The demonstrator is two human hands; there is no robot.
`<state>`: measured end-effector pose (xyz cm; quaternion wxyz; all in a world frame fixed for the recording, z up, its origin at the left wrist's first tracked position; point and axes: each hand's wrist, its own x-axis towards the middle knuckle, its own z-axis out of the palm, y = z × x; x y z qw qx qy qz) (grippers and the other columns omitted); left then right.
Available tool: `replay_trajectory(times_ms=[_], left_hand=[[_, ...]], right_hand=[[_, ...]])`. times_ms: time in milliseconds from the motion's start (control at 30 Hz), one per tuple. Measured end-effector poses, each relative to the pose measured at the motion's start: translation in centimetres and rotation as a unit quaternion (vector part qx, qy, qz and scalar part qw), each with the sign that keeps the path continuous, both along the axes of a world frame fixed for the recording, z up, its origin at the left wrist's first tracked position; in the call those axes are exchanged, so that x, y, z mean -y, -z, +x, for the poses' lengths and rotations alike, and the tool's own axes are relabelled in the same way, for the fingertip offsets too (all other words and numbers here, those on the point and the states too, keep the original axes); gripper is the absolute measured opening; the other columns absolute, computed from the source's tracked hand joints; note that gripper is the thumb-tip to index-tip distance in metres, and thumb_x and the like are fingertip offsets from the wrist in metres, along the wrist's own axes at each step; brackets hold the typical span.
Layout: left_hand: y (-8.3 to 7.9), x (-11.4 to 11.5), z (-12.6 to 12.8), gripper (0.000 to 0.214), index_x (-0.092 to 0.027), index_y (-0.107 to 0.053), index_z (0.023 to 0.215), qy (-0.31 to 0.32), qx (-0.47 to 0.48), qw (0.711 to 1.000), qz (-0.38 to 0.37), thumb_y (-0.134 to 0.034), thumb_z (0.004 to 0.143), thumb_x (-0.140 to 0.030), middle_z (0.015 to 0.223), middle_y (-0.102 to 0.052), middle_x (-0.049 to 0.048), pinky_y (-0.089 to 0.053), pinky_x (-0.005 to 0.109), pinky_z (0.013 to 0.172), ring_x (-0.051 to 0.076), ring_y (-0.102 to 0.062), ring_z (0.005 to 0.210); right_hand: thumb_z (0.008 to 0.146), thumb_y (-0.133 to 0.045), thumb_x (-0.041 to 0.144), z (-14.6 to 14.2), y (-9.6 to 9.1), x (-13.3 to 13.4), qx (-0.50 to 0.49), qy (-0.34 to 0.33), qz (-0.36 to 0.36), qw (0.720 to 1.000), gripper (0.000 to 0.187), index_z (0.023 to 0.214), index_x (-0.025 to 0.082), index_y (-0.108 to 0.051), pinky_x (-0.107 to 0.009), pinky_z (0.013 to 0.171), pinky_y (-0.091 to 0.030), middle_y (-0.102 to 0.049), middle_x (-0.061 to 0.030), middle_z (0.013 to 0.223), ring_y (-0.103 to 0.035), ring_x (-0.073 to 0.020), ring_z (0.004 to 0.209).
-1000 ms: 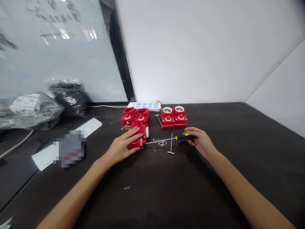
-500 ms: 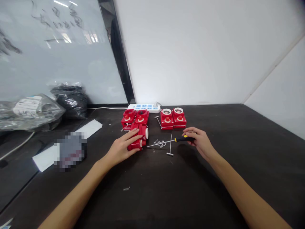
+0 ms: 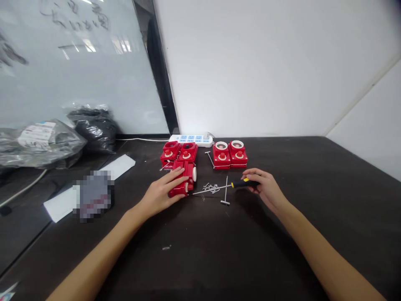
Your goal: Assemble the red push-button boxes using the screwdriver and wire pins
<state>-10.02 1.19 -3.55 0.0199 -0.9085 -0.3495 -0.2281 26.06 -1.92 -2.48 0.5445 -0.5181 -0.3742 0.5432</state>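
My left hand (image 3: 160, 191) is closed over a red alarm box (image 3: 188, 168) lying on its side, its white ring and red knob facing right. Between the fingers of my right hand (image 3: 267, 186) is a screwdriver (image 3: 239, 184) with a black and yellow handle. Its long shaft points left, the tip low beside the box's near right corner; whether it touches anything I cannot tell. Under and behind the shaft lie several loose screws and small white parts (image 3: 214, 189). A small T-shaped metal hammer (image 3: 226, 193) lies by the shaft, head toward me.
Two red boxes (image 3: 186, 155) without white rings stand behind my left hand. Two more with white rings (image 3: 230, 160) stand farther right, another T-shaped hammer (image 3: 209, 157) beside them. Behind is a white power strip (image 3: 191, 140). Plastic bags (image 3: 93, 130) and a white sheet (image 3: 124, 165) lie left.
The view has shifted slightly. Both hands, the red box and the screwdriver keep nearly the same positions relative to each other.
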Motion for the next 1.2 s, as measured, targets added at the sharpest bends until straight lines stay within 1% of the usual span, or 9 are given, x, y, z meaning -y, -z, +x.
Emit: replay_trajectory(times_ms=[200, 333, 500, 633, 800, 1033, 1200], left_hand=[[-0.1, 0.1, 0.0, 0.052, -0.029, -0.049, 0.139, -0.002, -0.002, 1.000, 0.002, -0.061, 0.089, -0.039, 0.150, -0.044, 0.0049, -0.045, 0.045, 0.108, 0.027, -0.046, 0.134], [-0.3, 0.2, 0.1, 0.052, -0.028, -0.049, 0.139, -0.006, -0.008, 1.000, -0.001, -0.060, 0.089, -0.038, 0.152, -0.041, 0.0064, -0.046, 0.045, 0.106, 0.028, -0.047, 0.134], [-0.4, 0.3, 0.2, 0.051, -0.030, -0.050, 0.138, -0.007, -0.002, 1.000, -0.005, -0.060, 0.089, -0.038, 0.151, -0.041, 0.0053, -0.047, 0.046, 0.105, 0.028, -0.048, 0.133], [-0.5, 0.4, 0.2, 0.051, -0.029, -0.049, 0.139, -0.006, -0.003, 1.000, -0.005, -0.060, 0.089, -0.037, 0.152, -0.040, 0.0059, -0.046, 0.046, 0.106, 0.027, -0.047, 0.133], [-0.4, 0.3, 0.2, 0.052, -0.028, -0.049, 0.139, -0.006, -0.004, 1.000, -0.003, -0.061, 0.089, -0.037, 0.151, -0.041, 0.0061, -0.045, 0.044, 0.107, 0.027, -0.047, 0.134], [-0.2, 0.2, 0.1, 0.053, -0.030, -0.049, 0.139, -0.009, -0.004, 1.000, -0.004, -0.061, 0.089, -0.036, 0.153, -0.039, 0.0049, -0.044, 0.045, 0.108, 0.027, -0.046, 0.134], [-0.3, 0.3, 0.2, 0.052, -0.029, -0.050, 0.139, -0.010, -0.012, 1.000, -0.004, -0.060, 0.089, -0.038, 0.152, -0.040, 0.0049, -0.045, 0.045, 0.108, 0.028, -0.045, 0.135]], right_hand=[[0.065, -0.071, 0.026, 0.7, -0.7, -0.1, 0.007, 0.031, 0.014, 0.999, 0.019, 0.081, 0.016, -0.068, -0.024, 0.043, -0.027, -0.067, -0.0043, 0.075, -0.049, -0.0089, 0.049], [0.065, -0.070, 0.026, 0.5, -0.2, -0.1, 0.030, 0.023, 0.006, 0.999, 0.018, 0.080, 0.016, -0.068, -0.024, 0.042, -0.026, -0.067, -0.0045, 0.074, -0.048, -0.0093, 0.048], [0.066, -0.070, 0.028, 0.0, 0.2, -0.1, 0.032, 0.007, 0.005, 0.999, 0.018, 0.080, 0.017, -0.067, -0.024, 0.041, -0.026, -0.067, -0.0043, 0.075, -0.048, -0.0095, 0.048], [0.065, -0.070, 0.028, -0.1, 0.2, 0.0, 0.026, 0.005, -0.002, 1.000, 0.019, 0.080, 0.017, -0.067, -0.024, 0.041, -0.026, -0.067, -0.0039, 0.074, -0.049, -0.0095, 0.048], [0.064, -0.070, 0.027, -0.1, 0.0, -0.1, 0.023, 0.009, 0.007, 1.000, 0.018, 0.078, 0.016, -0.067, -0.024, 0.041, -0.025, -0.067, -0.0037, 0.074, -0.048, -0.0088, 0.047], [0.063, -0.070, 0.026, 0.6, -0.5, -0.1, 0.013, 0.027, 0.008, 1.000, 0.018, 0.078, 0.017, -0.068, -0.024, 0.041, -0.026, -0.067, -0.0044, 0.072, -0.048, -0.0099, 0.048], [0.062, -0.068, 0.024, 1.1, -0.8, -0.1, -0.004, 0.053, 0.021, 0.998, 0.018, 0.078, 0.016, -0.068, -0.024, 0.040, -0.022, -0.067, -0.0046, 0.069, -0.044, -0.0092, 0.044]])
